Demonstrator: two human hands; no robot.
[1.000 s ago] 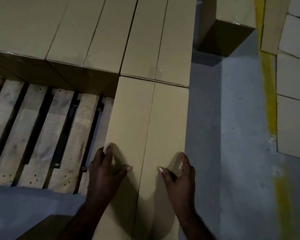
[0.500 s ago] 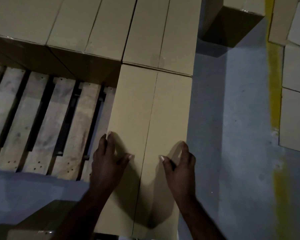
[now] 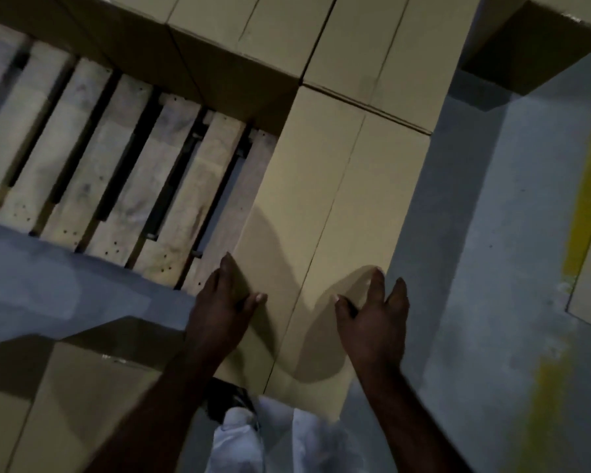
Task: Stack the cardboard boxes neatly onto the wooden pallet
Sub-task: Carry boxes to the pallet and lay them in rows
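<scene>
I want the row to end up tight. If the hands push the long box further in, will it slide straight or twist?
The box is long and narrow, so an off-centre shove would likely twist it. Both hands, left and right, sit spread near its end, which should keep it straight. Its flat top looks stiff. The rough pallet slats may drag.

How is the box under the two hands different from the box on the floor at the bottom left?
The box under the hands lies on the wooden pallet, against the stacked boxes behind it; the bottom-left box lies off the pallet, on the grey floor. The left hand and right hand rest on the first; nothing touches the second. The first is well lit; the second sits mostly in shadow. Both are plain tan cardboard with a centre seam.
</scene>
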